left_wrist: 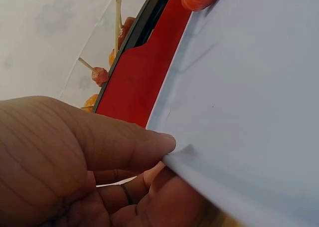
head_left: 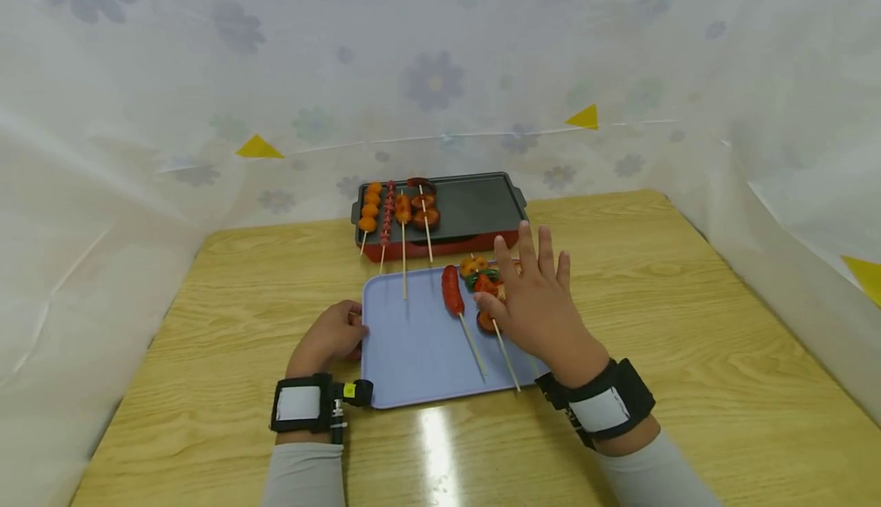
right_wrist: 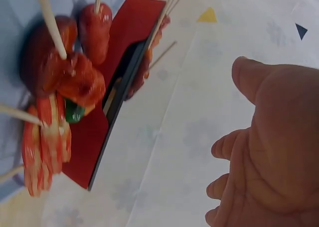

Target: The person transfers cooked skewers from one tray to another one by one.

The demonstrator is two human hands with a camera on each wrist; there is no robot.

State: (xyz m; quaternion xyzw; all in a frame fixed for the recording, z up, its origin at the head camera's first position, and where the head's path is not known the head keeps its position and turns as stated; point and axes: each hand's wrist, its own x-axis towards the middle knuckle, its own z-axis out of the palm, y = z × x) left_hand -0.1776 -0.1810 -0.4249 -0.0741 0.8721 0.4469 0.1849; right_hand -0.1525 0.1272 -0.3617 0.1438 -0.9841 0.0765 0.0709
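Note:
My left hand grips the left rim of a light blue tray; in the left wrist view its thumb lies over the rim with fingers curled beneath. Above the tray's right side hovers my right hand, fingers straight and spread. On the tray lie a red sausage skewer and a mixed skewer with a red piece, partly hidden by the right hand. A red-and-white striped skewer shows in the right wrist view, apart from the open palm.
Behind the tray stands a red grill with a dark plate. On its left side lie skewers of orange balls, small pink pieces, an orange-brown piece and brown slices. A flowered curtain hangs behind the wooden table.

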